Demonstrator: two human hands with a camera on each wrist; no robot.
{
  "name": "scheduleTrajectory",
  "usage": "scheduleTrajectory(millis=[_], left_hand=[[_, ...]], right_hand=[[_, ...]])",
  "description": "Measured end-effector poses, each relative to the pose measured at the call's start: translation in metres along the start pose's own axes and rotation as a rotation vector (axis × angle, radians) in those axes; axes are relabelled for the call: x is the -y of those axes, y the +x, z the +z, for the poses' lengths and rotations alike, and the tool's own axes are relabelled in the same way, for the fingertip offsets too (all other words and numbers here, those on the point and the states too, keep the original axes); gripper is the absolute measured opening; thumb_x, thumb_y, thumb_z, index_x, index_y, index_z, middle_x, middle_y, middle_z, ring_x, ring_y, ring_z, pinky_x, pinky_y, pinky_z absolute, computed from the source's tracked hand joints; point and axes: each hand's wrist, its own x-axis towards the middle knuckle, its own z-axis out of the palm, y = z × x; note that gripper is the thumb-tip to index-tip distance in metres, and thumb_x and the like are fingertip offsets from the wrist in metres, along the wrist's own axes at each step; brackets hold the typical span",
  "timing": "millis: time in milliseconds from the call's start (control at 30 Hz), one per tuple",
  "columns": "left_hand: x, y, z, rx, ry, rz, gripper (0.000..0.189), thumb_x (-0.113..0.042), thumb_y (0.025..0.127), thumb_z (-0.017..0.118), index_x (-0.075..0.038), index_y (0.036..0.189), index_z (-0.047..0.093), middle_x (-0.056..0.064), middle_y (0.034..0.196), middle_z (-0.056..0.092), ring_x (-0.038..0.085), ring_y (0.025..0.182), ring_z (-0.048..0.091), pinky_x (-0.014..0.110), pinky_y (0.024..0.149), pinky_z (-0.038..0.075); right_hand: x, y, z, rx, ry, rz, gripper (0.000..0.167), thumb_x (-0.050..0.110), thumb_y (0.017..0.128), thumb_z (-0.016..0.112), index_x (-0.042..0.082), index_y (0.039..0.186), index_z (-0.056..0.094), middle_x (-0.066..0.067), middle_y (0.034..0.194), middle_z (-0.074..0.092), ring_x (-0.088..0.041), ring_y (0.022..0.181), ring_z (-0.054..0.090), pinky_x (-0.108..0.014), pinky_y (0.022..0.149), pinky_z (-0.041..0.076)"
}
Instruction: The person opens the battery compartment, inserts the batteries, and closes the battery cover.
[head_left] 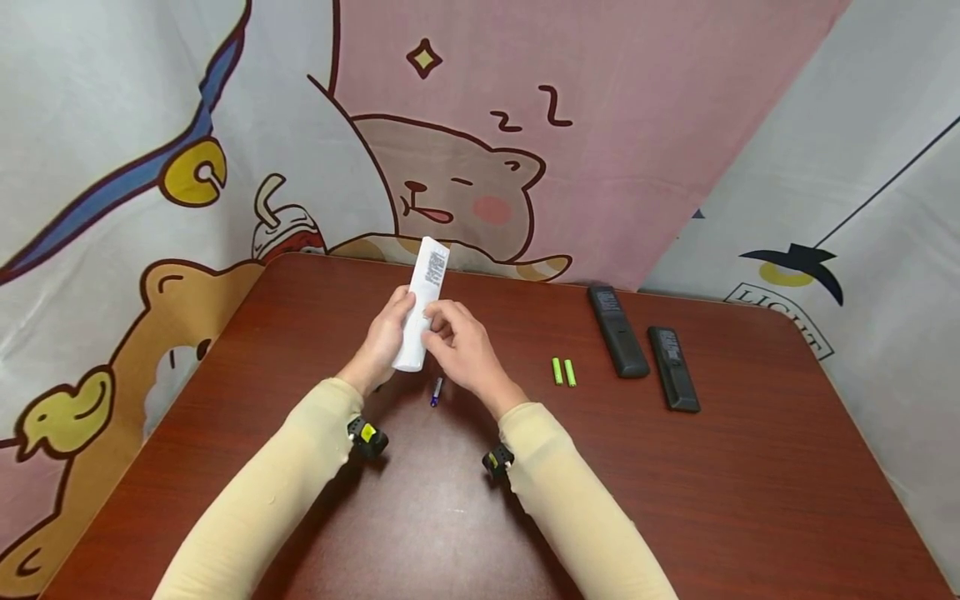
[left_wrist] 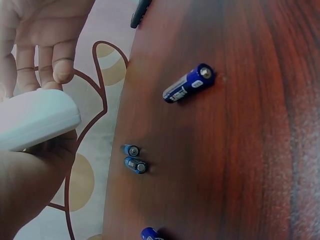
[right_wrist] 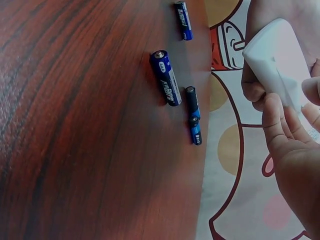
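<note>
A white remote control (head_left: 431,287) is held up over the table, its label side toward the head camera. My left hand (head_left: 386,337) grips it along its left edge. On the opposite edge, my right hand (head_left: 467,346) has curled fingers at the lower half, with fingertips (right_wrist: 273,107) against the side and the thumb over the face. Beneath the hands lies a blue AAA battery (left_wrist: 189,84). Two smaller-looking batteries (left_wrist: 134,159) lie side by side farther back, and another blue battery (right_wrist: 183,21) is off to one side. In the head view the hands hide most of these batteries.
Right of the hands, two green batteries (head_left: 564,372) lie parallel on the brown table (head_left: 757,483). Beyond them are a larger black remote (head_left: 618,332) and a smaller black remote (head_left: 673,369), both back side up. A cartoon-printed cloth (head_left: 600,167) hangs behind the table.
</note>
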Motion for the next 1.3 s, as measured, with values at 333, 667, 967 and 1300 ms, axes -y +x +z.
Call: scheduleTrajectory(millis=[333,667,967,1300], left_hand=[[0.002,0.003,-0.001,-0.025,-0.018,-0.007,0.039,-0.026,0.112,0.024,-0.002,0.139,0.037,-0.001,0.098,0.058,0.007,0.080,0.059,0.023,0.069,0.047],[0.004,0.005,-0.001,-0.027,-0.026,-0.006,0.039,-0.027,0.112,0.023,-0.002,0.140,0.036,0.000,0.095,0.057,0.008,0.078,0.058,0.024,0.068,0.048],[0.003,0.004,-0.003,-0.012,-0.044,-0.003,0.039,-0.026,0.113,0.021,-0.002,0.140,0.034,0.003,0.097,0.057,0.009,0.080,0.060,0.025,0.069,0.049],[0.004,0.004,-0.005,-0.018,-0.073,0.002,0.037,-0.024,0.113,0.020,-0.002,0.138,0.035,0.010,0.103,0.053,0.008,0.082,0.058,0.023,0.068,0.049]], right_hand=[[-0.002,0.000,0.001,-0.047,0.045,0.007,0.022,0.004,0.095,0.065,0.003,0.116,0.060,-0.015,0.101,0.064,-0.025,0.089,0.066,-0.027,0.078,0.054],[-0.001,0.000,-0.001,-0.075,0.241,0.098,0.012,0.001,0.097,0.062,0.000,0.109,0.060,-0.016,0.094,0.065,-0.036,0.083,0.066,-0.028,0.069,0.056],[-0.001,0.000,-0.005,-0.088,0.363,0.101,0.005,-0.006,0.098,0.060,-0.004,0.100,0.057,-0.023,0.090,0.065,-0.037,0.078,0.067,-0.061,0.075,0.057],[-0.003,-0.002,-0.010,-0.090,0.323,0.107,0.005,-0.008,0.096,0.063,-0.004,0.097,0.061,-0.020,0.091,0.067,-0.037,0.079,0.069,-0.056,0.076,0.059]])
